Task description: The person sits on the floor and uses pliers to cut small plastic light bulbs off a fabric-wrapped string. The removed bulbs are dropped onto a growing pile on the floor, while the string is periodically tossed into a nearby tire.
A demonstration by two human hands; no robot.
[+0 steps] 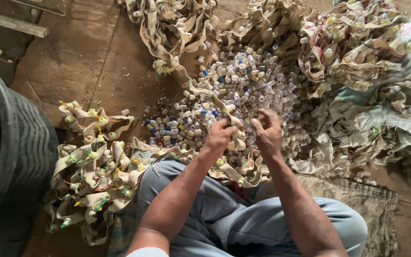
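Note:
My left hand point(220, 134) and my right hand point(267, 131) are both closed on a long beige strip point(204, 91) studded with small capped fittings. The strip runs from my fingers up and left toward a tangled heap of the same strip point(172, 24). Just beyond my hands lies a pile of small clear, white and blue plastic caps point(243, 81). Part of the strip drapes over my knees in grey trousers point(215, 214). What sits between my fingertips is too small to make out.
A heap of strip pieces with yellow and green fittings point(93, 166) lies at my left. More tangled strips with red wires point(357, 52) and a woven sack point(381, 123) fill the right. A dark ribbed tub point(20, 157) stands at far left. Cardboard point(86, 57) covers the floor.

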